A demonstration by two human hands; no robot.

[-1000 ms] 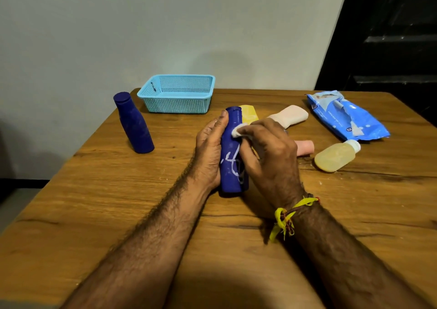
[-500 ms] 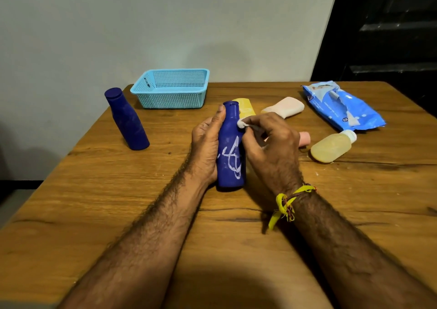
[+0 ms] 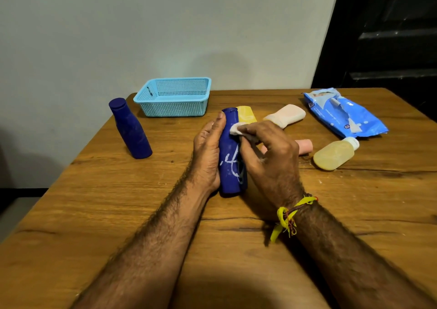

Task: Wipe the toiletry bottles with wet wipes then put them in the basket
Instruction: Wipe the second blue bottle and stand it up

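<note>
A dark blue bottle with white lettering (image 3: 230, 166) stands upright at the table's middle. My left hand (image 3: 208, 152) grips its left side, fingers reaching up to the cap. My right hand (image 3: 267, 157) pinches a small white wet wipe (image 3: 236, 129) and presses it against the bottle's upper right side. A second dark blue bottle (image 3: 130, 129) stands at the left. The light blue basket (image 3: 175, 95) sits at the back, with nothing visible inside.
Behind my hands lie a yellow bottle (image 3: 247, 114), a pale pink bottle (image 3: 286, 116) and a pink tube (image 3: 305, 146). A translucent yellow bottle with white cap (image 3: 334, 155) lies at the right. A blue wet-wipe pack (image 3: 343, 114) lies at the back right.
My right hand has kept rubbing the wipe around the bottle's neck, shifting slightly. The head camera has tilted a little. The left hand keeps its hold.
</note>
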